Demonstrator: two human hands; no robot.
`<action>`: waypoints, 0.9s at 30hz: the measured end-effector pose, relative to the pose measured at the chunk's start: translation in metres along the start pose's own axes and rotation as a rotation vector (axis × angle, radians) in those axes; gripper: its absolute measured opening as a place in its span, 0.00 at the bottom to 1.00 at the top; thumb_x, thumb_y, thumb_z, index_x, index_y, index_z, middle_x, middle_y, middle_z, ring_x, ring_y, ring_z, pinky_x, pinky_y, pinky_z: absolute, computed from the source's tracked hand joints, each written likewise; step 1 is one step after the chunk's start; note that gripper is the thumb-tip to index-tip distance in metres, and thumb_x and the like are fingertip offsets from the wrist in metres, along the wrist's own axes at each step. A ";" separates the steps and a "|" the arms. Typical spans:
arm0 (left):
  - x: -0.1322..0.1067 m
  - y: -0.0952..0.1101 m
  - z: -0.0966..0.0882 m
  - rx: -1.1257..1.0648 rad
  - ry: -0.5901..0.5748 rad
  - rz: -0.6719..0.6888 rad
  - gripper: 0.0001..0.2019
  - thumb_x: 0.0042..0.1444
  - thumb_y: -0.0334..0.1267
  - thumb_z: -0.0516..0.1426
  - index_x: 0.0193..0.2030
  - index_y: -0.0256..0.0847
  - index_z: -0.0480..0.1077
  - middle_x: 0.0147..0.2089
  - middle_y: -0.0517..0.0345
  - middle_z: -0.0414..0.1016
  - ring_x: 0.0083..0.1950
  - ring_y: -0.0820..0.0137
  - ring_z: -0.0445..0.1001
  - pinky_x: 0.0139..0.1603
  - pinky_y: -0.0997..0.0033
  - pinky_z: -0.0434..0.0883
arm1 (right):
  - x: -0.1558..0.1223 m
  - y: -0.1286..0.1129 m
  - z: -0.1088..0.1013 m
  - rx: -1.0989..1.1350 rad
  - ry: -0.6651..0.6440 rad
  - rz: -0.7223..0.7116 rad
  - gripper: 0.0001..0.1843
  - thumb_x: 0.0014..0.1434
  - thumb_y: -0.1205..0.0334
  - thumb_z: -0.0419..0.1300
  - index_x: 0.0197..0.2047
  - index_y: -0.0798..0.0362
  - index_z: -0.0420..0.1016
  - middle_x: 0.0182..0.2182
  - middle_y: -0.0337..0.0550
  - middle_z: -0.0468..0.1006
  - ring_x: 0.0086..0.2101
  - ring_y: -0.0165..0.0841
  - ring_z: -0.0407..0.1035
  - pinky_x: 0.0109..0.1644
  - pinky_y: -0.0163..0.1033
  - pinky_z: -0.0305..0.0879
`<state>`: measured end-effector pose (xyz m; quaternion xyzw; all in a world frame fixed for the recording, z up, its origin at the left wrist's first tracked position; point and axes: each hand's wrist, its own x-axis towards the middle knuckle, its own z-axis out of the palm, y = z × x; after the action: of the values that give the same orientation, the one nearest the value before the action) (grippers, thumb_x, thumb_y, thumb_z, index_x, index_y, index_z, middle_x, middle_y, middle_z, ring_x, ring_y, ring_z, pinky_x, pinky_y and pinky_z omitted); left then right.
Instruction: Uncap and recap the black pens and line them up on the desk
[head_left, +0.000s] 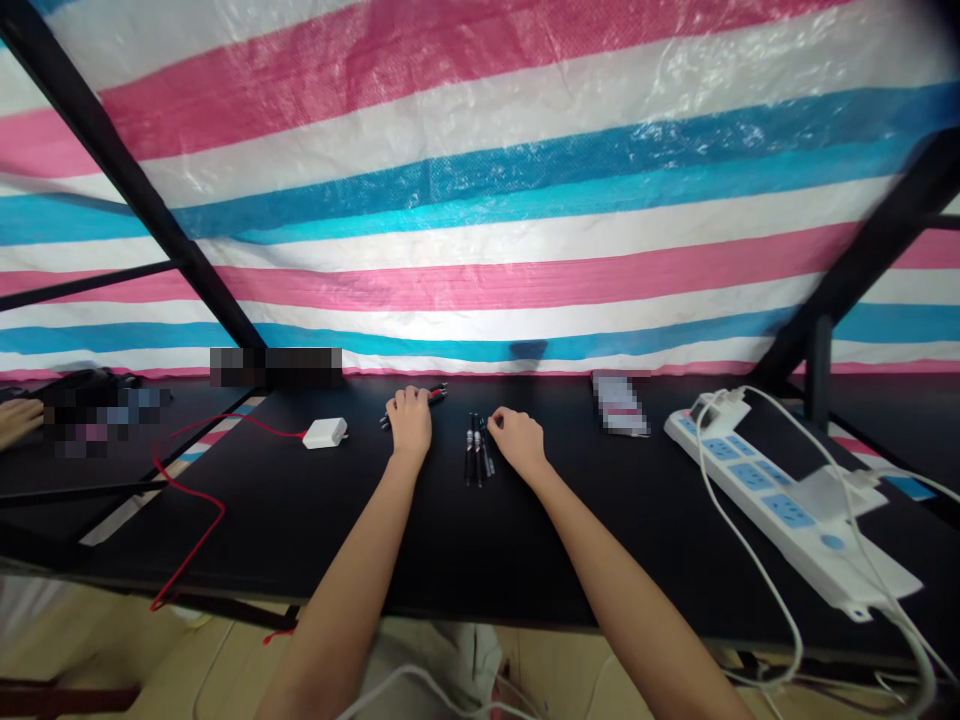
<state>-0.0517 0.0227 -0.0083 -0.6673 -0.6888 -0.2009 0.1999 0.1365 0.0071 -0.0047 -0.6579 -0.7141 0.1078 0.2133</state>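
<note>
Black pens (pixel 470 460) lie side by side, roughly upright in the view, on the black table in front of me. At their right edge is my right hand (pixel 519 440), with fingers curled in a pinch at the upper end of the rightmost pen (pixel 489 458). My left hand (pixel 411 425) is palm down over another group of pens (pixel 437 393), its fingers bent around them. The ends of these pens, some with red on them, stick out on both sides of that hand. Their middles are hidden.
A white charger (pixel 324 433) with a red cable lies to the left. To the right are a blurred packet (pixel 620 405) and a white power strip (pixel 787 510) with plugs and cables. Black frame bars (pixel 142 190) and a striped sheet (pixel 480 200) stand behind. Another person's hand (pixel 19 420) shows far left.
</note>
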 end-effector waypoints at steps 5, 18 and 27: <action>0.000 0.014 -0.004 -0.114 -0.190 -0.001 0.16 0.60 0.41 0.41 0.38 0.37 0.67 0.32 0.50 0.71 0.36 0.64 0.70 0.39 0.67 0.60 | -0.002 -0.003 -0.002 -0.048 -0.027 -0.012 0.15 0.57 0.51 0.48 0.33 0.49 0.72 0.30 0.42 0.74 0.33 0.35 0.69 0.34 0.36 0.57; -0.009 0.011 -0.021 -0.277 -0.567 0.234 0.14 0.51 0.49 0.50 0.30 0.40 0.64 0.37 0.55 0.66 0.39 0.66 0.67 0.37 0.70 0.62 | -0.007 -0.012 -0.003 -0.169 -0.057 -0.060 0.10 0.56 0.61 0.50 0.39 0.53 0.67 0.34 0.46 0.74 0.35 0.36 0.71 0.35 0.36 0.59; -0.013 0.026 -0.022 -0.203 -0.542 0.182 0.18 0.55 0.52 0.43 0.35 0.41 0.63 0.41 0.53 0.65 0.45 0.61 0.66 0.44 0.61 0.62 | -0.009 -0.016 0.000 -0.275 -0.041 -0.057 0.10 0.57 0.64 0.49 0.41 0.59 0.65 0.37 0.53 0.73 0.37 0.39 0.71 0.36 0.37 0.63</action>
<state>-0.0246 0.0002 0.0034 -0.7721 -0.6308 -0.0647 -0.0415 0.1227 -0.0035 0.0013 -0.6582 -0.7446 0.0164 0.1096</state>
